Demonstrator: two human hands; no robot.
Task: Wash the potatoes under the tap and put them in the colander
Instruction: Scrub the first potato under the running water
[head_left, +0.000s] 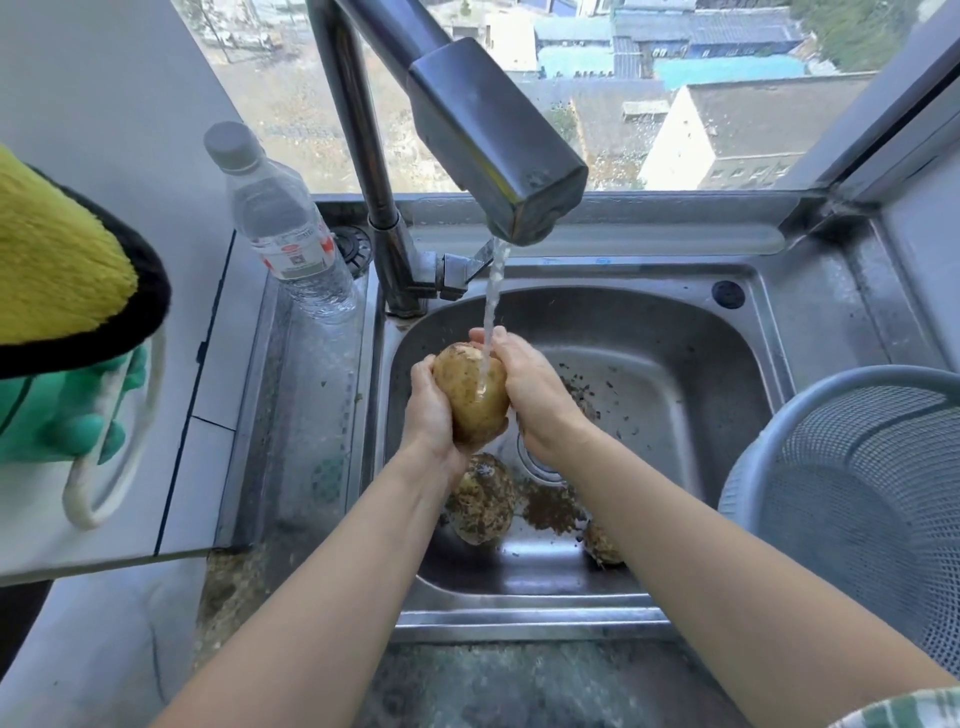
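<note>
Potato (470, 395) at frame centre, under the tap (498, 150) stream, clasped between left hand (428, 410) and right hand (530, 384). Washing step underway. Two muddy potatoes (483, 499) wait lower in the sink (675, 332). Next: carry it right to the empty colander (857, 478).

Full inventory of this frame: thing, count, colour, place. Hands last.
potato in hand: 1, yellow-brown, mostly clean, under the water stream
dirty potatoes: 2 visible, soil-covered, sink floor near the drain; one partly behind the right forearm
sink: 1, steel, centre, dirt specks on its floor
tap: 1, dark metal, above the sink, running
colander: 1, grey mesh, right of the sink, looks empty
water bottle: 1, clear, grey cap, left of the tap
mitt: 1, yellow with black edge, far left
glove: 1, green, under the mitt
left hand: holding the potato
right hand: rubbing the potato
</note>
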